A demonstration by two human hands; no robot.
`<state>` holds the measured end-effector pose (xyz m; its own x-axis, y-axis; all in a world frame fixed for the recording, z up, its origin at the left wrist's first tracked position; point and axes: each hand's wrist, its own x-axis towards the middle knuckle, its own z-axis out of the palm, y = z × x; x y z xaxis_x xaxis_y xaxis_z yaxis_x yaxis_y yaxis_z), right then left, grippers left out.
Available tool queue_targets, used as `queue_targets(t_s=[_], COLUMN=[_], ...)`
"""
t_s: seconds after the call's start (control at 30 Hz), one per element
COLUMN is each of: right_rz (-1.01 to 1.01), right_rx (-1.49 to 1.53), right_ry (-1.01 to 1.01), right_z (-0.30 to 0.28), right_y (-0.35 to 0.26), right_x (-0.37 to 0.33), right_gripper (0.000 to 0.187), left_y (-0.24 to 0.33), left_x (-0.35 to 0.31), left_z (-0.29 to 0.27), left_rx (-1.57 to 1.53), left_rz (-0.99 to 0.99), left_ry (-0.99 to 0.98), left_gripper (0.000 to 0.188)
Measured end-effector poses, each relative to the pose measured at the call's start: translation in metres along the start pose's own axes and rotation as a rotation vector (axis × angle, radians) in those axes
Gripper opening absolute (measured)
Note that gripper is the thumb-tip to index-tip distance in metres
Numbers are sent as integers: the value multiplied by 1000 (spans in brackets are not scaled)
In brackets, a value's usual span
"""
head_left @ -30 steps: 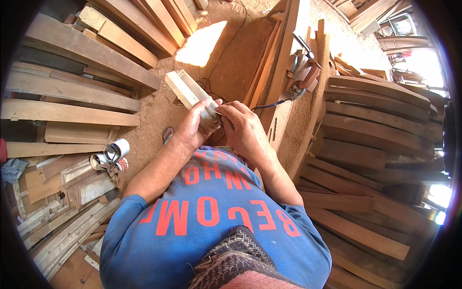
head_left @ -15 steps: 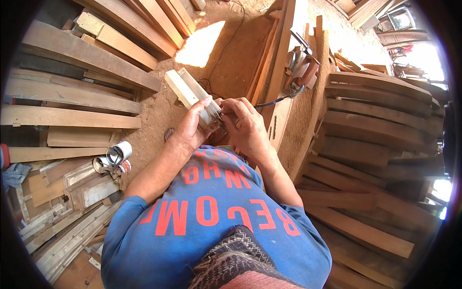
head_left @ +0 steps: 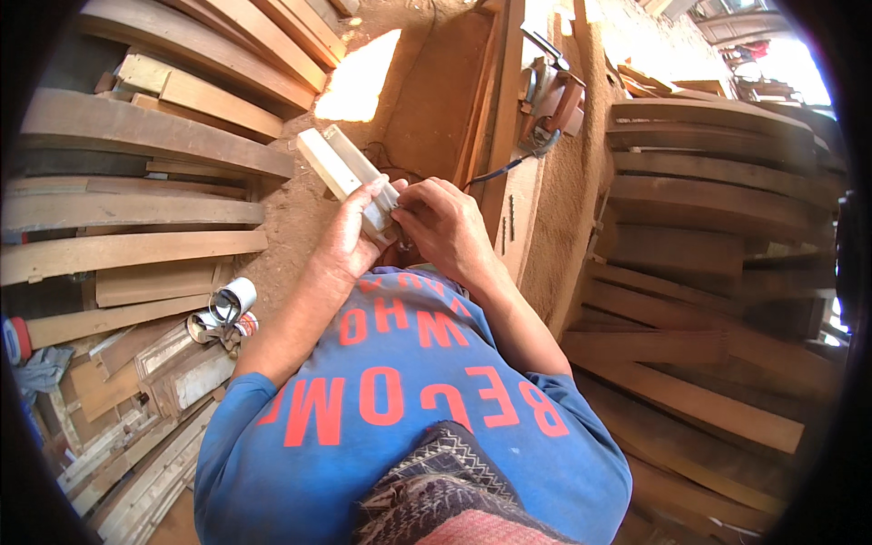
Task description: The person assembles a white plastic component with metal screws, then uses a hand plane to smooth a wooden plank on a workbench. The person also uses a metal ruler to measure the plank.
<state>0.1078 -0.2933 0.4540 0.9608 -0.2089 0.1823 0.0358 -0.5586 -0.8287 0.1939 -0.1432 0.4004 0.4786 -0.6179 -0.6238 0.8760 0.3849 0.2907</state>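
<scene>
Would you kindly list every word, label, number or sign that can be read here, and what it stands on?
Blue T-shirt: large red capital letters in several rows, wording not copied here.
Small can with red-and-white marking: too small to read.
Pale wooden piece in the left hand: no lettering can be made out.

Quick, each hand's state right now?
Left hand: closed around the pale grooved piece.
Right hand: fingers bent at that piece's near end; whether they grip anything cannot be told.
</scene>
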Motion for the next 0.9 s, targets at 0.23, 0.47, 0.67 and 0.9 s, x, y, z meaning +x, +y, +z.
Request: queue_targets(t_s=[0.23,0.47,0.67,0.9], right_rz=[-58,32,-10,-52], right_rx=[68,37,89,52], right_ry=[-81,67,154,154], right_z=[-22,-4,5,14], right_y=[3,12,21,32], right_x=[-20,-22,-18,-12], right_gripper=[51,30,25,23], left_y=[5,0,-3,-4], left_x=[6,15,20,17], left_z=[1,-2,-5,1], left_rx=[-40,-1,42,-2], left_rz=[45,37,42,38], left_ry=[2,-11,-24,-22], left_gripper=[33,28,28,31])
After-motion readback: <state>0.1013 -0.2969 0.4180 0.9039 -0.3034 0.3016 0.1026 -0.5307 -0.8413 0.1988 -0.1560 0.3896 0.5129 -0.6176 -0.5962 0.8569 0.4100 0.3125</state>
